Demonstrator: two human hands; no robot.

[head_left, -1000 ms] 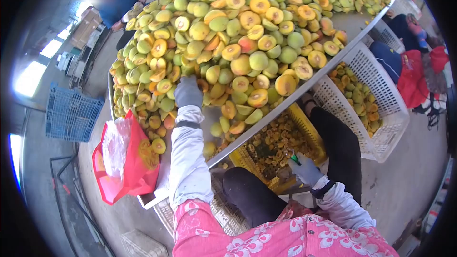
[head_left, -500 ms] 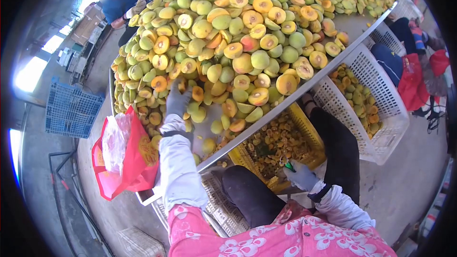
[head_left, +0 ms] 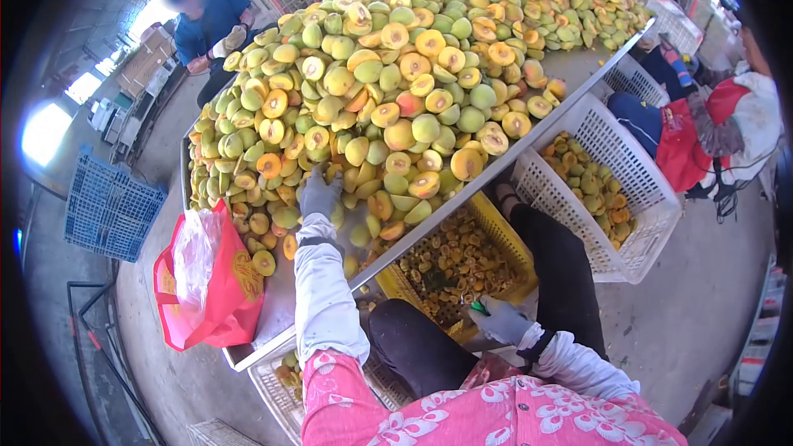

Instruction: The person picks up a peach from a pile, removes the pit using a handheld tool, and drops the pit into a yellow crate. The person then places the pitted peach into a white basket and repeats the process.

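Note:
My left hand (head_left: 320,196), in a grey glove, reaches into the near edge of a big heap of halved apricots (head_left: 388,74). Its fingers are apart and touch fruit in the heap; the fingertips are partly hidden there. Over the yellow crate (head_left: 519,249), my gloved right hand (head_left: 505,321) is closed around a small green-handled tool (head_left: 477,307). The tool's working end is too small to make out. Inside that crate lie pits and fruit scraps (head_left: 458,256).
The heap lies on a metal table with a raised rim (head_left: 487,180). A red bag (head_left: 239,301) sits at its left corner. To the right stands a white crate (head_left: 652,223) with apricot halves. People sit at far left (head_left: 202,25) and right (head_left: 727,128). A blue crate (head_left: 111,206) stands left.
The view has shifted slightly. My left hand remains at the heap's near edge, its fingers among the fruit. My right hand still holds the green-handled tool near the yellow crate.

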